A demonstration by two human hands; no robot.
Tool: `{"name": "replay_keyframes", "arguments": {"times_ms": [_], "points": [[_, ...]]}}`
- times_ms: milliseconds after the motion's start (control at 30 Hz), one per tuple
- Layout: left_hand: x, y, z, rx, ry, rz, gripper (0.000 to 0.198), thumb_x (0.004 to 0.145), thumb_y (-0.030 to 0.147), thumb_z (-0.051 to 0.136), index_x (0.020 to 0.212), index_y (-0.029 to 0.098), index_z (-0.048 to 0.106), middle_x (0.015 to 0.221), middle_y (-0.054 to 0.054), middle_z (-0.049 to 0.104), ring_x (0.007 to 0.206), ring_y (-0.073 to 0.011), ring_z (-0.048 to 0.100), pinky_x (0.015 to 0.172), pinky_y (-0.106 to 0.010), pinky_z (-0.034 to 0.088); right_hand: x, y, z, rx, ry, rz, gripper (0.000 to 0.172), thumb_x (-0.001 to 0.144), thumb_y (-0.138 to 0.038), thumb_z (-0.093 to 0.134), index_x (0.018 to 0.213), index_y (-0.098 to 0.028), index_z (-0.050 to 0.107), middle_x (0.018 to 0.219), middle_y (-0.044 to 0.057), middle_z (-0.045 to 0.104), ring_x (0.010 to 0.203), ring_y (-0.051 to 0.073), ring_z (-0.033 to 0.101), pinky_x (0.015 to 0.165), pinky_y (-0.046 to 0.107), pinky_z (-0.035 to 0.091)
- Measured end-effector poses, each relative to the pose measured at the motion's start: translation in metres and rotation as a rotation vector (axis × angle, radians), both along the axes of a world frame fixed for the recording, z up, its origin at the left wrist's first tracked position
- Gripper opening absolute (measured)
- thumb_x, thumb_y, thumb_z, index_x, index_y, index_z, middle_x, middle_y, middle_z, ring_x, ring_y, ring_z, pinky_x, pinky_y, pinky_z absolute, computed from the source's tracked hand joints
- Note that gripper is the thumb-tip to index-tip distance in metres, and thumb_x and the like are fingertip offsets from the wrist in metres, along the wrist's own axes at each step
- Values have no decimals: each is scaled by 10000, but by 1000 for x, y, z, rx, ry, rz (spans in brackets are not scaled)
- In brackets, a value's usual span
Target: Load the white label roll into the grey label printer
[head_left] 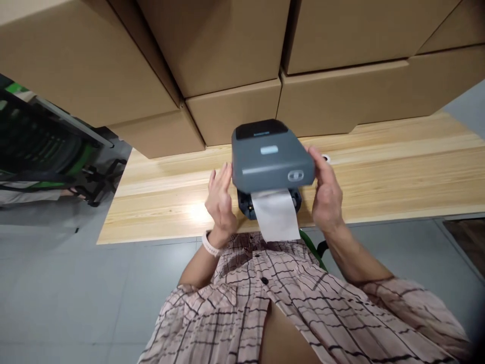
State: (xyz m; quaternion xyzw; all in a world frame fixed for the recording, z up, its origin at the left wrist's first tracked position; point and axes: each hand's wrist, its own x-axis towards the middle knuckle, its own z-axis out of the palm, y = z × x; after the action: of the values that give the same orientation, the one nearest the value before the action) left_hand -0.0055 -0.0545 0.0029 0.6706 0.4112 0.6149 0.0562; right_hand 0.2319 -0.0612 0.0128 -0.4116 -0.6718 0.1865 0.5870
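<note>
Two-hand hold on the grey plastic label printer [271, 156], near edge of the pale wooden table [379, 172].
The right hand [326, 194] grips the lid's right side, apparently steadying it. The left hand [220, 197] stands beside the left side, fingers straight and unclenched. A white label strip [276, 215] hangs from the near slot. Brown cardboard boxes [227, 50] are stacked behind.

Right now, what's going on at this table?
A person stands at a wooden table with both hands at a grey label printer. The left hand, which wears a white wristband, is open beside the printer's left side. The right hand lies against its right side, but whether it grips cannot be told. A strip of white paper hangs from the printer's front. Cardboard boxes are stacked behind it.
</note>
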Motion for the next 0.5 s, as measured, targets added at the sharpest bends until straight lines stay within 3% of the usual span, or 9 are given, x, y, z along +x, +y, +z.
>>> {"name": "replay_keyframes", "arguments": {"times_ms": [133,233,300,367,433,500], "points": [[-10,76,10,-71,-283,-95,573,1136,591,394,1388,194,722,1371,-59,792,1342,-244,725,1219,-469,531,0,67,50,102,-186,-15,687,1111,-705,327,1718,-386,295,1796,29,377,1681,303,323,1398,587,262],[-16,110,1,-353,-406,-182,610,960,669,677,1301,167,740,1317,-156,799,1275,-308,755,1160,-523,570,-9,124,81,143,-180,-25,694,1124,-710,292,1698,-321,269,1781,39,388,1666,261,340,1390,542,273],[-19,112,-6,-565,-388,-278,727,849,661,790,1377,169,701,1450,-200,731,1405,-363,673,1204,-561,525,-16,157,96,123,-170,-33,712,1130,-708,275,1681,-258,269,1782,49,380,1679,236,300,1394,514,257],[-22,104,-9,-714,-333,-394,915,797,622,847,1569,226,557,1684,-178,542,1593,-381,482,1288,-562,430,-21,183,106,46,-185,-67,646,1142,-675,273,1663,-292,264,1796,-1,358,1677,152,270,1407,428,237],[-23,94,-8,-797,-274,-501,1121,768,566,882,1713,296,343,1822,-120,326,1693,-380,298,1347,-551,342,-23,201,112,-37,-228,-99,573,1160,-624,241,1650,-327,213,1807,-50,334,1642,66,283,1409,354,233],[-22,87,-6,-834,-229,-581,1253,739,511,895,1761,312,198,1856,-92,233,1719,-390,208,1375,-549,290,-23,207,113,-92,-299,-107,566,1174,-585,211,1655,-297,139,1826,-39,294,1626,42,278,1406,334,229]]}}
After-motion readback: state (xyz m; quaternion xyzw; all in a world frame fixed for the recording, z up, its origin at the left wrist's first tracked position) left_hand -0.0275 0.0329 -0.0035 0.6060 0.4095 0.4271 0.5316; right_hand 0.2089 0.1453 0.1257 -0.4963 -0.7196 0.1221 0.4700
